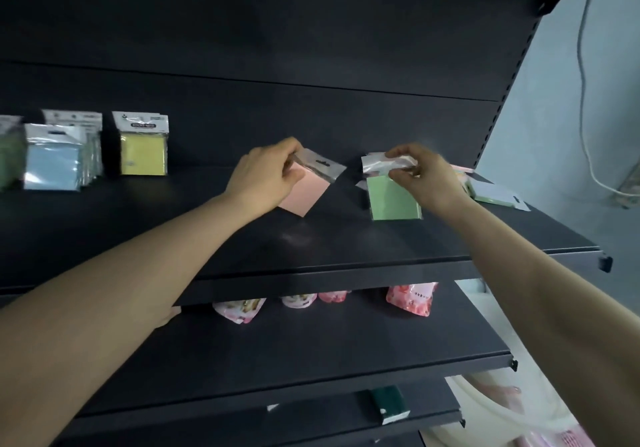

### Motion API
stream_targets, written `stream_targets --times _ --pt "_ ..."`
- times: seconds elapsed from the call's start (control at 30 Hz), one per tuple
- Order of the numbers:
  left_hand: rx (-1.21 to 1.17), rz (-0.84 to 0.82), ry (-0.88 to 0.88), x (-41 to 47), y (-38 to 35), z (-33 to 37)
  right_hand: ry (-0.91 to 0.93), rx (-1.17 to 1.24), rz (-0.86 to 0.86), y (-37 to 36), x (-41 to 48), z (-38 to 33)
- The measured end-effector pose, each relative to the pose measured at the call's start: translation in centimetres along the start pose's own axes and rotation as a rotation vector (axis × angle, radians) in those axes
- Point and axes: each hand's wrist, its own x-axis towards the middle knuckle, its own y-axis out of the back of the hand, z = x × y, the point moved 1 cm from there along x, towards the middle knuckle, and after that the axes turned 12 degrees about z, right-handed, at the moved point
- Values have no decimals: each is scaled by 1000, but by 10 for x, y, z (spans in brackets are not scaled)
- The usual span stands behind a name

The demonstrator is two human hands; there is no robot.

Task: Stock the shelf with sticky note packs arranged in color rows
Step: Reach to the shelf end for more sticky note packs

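Sorting looks midway. The left hand [266,175], at frame centre, pinches the clear header of a pink sticky note pack [304,195], which hangs tilted above the black metal shelf [311,239]. Just right of it, the right hand [422,173] pinches the header of a green sticky note pack [394,199], held upright.

Next, each pack probably needs standing upright in its own colour row, in line with the blue packs [53,166] and the yellow pack [143,154] at the left.

Loose packs [495,192] lie at the shelf's right end. Pink pouches [410,299] sit on the shelf below. At the right, a white cable [585,100] hangs down a pale wall [554,135].
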Motion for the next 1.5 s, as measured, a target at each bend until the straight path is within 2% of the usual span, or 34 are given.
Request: stream_targets --times 0.23,0.37,0.57,0.73,1.27,1.5 --pt "69 87 63 -18 22 -10 37 -59 36 -5 8 -18" --pt "67 159 92 -34 44 -19 -35 49 -14 -25 7 -32" --pt "119 215 162 -58 78 -46 34 107 -69 -59 -3 -68" --pt "176 236 156 -70 109 -72 50 167 -115 -85 -7 -101" --pt "212 285 269 -104 264 -240 64 358 -146 -226 -25 -285" --pt "263 316 344 -128 319 -306 134 374 -175 -286 -34 -361"
